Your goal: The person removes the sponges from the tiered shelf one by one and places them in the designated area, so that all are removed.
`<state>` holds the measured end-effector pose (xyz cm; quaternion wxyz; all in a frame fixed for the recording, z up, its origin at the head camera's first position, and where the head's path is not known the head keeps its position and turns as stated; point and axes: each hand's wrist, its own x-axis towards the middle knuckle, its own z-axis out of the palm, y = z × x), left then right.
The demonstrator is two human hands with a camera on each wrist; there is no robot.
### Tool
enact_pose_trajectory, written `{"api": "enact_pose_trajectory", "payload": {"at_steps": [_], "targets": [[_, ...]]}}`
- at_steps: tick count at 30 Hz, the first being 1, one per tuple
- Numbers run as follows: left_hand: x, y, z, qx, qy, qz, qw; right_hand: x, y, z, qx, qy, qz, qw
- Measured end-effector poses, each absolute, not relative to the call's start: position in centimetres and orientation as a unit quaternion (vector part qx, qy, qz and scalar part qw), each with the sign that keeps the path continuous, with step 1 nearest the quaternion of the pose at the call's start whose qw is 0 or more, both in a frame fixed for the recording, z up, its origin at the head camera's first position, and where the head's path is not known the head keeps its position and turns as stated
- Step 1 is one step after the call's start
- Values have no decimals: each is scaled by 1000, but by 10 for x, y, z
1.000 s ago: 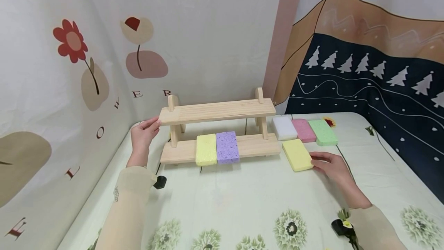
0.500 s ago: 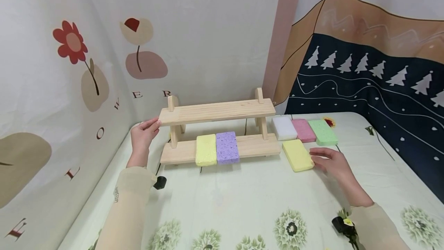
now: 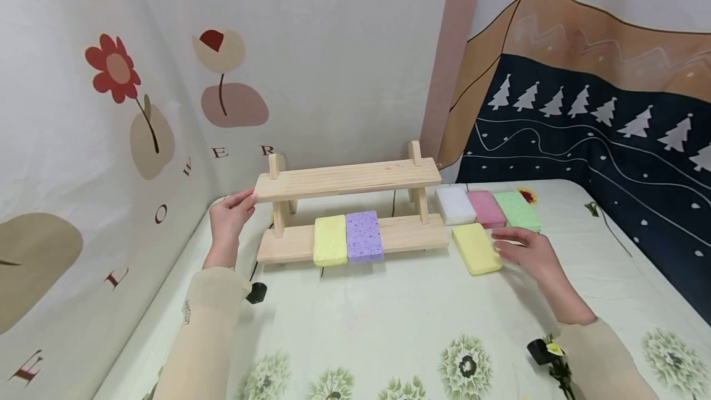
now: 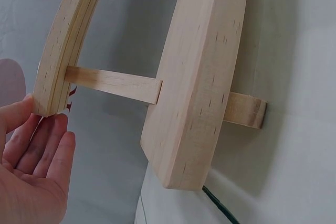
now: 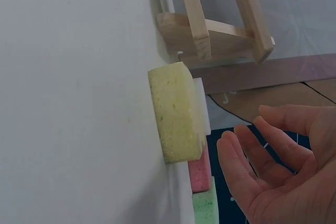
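Yellow sponge point(image 3: 476, 250): flat on the cloth-covered worktop point(image 3: 344, 307), just off the rack's right end, in front of the white sponge point(image 3: 455, 205). Right hand point(image 3: 530, 255) was at its edge a second ago; now clear of it, shifted a little toward the back. Sponge has not moved, so I read it as let go, resting off the rack point(image 3: 347, 179).

Right hand pose: palm turned toward the sponge, fingers loosely bent, thumb apart, nothing held. Left hand point(image 3: 229, 221): unchanged, pinching the left end of the upper plank between thumb and fingers, arm reaching forward.

Beyond: pink sponge point(image 3: 486, 208) and green sponge point(image 3: 516, 210), right of white. Lower plank carries another yellow one point(image 3: 330, 239) and purple sponge point(image 3: 364, 237), side by side.
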<state>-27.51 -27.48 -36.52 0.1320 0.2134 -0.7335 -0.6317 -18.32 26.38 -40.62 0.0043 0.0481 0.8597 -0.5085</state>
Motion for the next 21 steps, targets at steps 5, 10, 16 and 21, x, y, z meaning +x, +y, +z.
{"api": "enact_pose_trajectory", "payload": {"at_steps": [5, 10, 16, 21], "targets": [[-276, -274, -365, 213, -728, -638, 133, -184, 259, -403, 40, 844, -535, 8], [-276, -274, -365, 213, -729, -638, 131, -185, 253, -402, 26, 823, -568, 2], [-276, -274, -365, 216, -729, -637, 126, -188, 241, -401, 11, 813, -582, -4], [-277, -275, -365, 220, -725, -641, 126, -191, 229, -398, 6, 816, -578, -3]]}}
